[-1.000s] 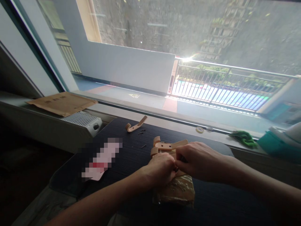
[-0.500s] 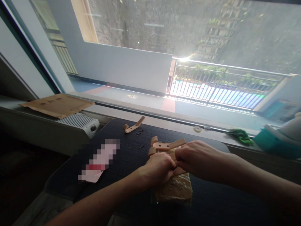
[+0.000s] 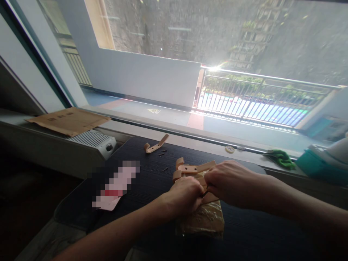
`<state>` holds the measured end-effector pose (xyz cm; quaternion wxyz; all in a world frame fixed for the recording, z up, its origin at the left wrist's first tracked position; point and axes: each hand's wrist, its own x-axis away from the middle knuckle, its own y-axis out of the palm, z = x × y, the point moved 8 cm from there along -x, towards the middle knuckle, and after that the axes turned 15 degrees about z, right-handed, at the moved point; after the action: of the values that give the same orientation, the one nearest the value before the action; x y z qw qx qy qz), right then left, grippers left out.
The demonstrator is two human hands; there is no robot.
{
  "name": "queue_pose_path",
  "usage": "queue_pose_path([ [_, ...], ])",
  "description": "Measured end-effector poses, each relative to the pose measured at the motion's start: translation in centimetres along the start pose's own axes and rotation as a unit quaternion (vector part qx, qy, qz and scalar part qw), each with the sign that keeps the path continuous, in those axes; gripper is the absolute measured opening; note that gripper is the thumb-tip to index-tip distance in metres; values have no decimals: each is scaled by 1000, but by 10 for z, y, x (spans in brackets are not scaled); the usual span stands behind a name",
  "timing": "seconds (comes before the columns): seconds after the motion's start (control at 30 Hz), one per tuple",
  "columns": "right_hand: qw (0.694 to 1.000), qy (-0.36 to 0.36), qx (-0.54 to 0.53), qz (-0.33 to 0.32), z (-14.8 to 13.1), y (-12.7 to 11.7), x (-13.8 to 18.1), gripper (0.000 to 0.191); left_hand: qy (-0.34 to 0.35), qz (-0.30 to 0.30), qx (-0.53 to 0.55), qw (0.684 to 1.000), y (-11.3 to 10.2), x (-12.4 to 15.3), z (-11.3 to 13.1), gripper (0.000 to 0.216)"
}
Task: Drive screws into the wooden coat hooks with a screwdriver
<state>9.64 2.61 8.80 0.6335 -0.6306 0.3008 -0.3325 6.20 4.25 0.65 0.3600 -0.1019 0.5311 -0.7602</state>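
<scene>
Both hands meet over a pile of light wooden hooks (image 3: 193, 169) on a dark table (image 3: 141, 195). My left hand (image 3: 183, 195) is curled closed, its fingertips pressed into the pile; what they pinch is hidden. My right hand (image 3: 228, 183) is closed too, gripping a wooden hook at the pile's near side. Under the hands lies a crumpled clear plastic bag (image 3: 202, 219). One more wooden hook (image 3: 156, 144) lies alone farther back, with a few small dark screws (image 3: 162, 154) beside it.
A blurred pink and white object (image 3: 116, 185) lies left of the hands. A white heater (image 3: 94, 142) with brown cardboard (image 3: 67, 119) on it stands at the left. On the window sill are a tape roll (image 3: 230, 149), a green cloth (image 3: 280, 158) and a teal item (image 3: 320, 166).
Both hands have stayed together on the hook pile, with only slight shifts of the fingers. The view has drifted a little.
</scene>
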Motion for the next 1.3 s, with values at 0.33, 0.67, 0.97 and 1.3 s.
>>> queue_pose_path([
  [0.33,998,13,-58,2,0,-11,5,14,12,5,-7,1000,-1,0,2,18],
  [0.67,995,94,10,29,22,-2,7,20,6,16,13,1000,1,0,0,19],
  [0.97,997,10,-77,19,-1,-11,2,16,7,15,-2,1000,-1,1,1,17],
  [1.3,998,47,-10,35,13,-9,9,16,14,15,8,1000,1,1,1,16],
])
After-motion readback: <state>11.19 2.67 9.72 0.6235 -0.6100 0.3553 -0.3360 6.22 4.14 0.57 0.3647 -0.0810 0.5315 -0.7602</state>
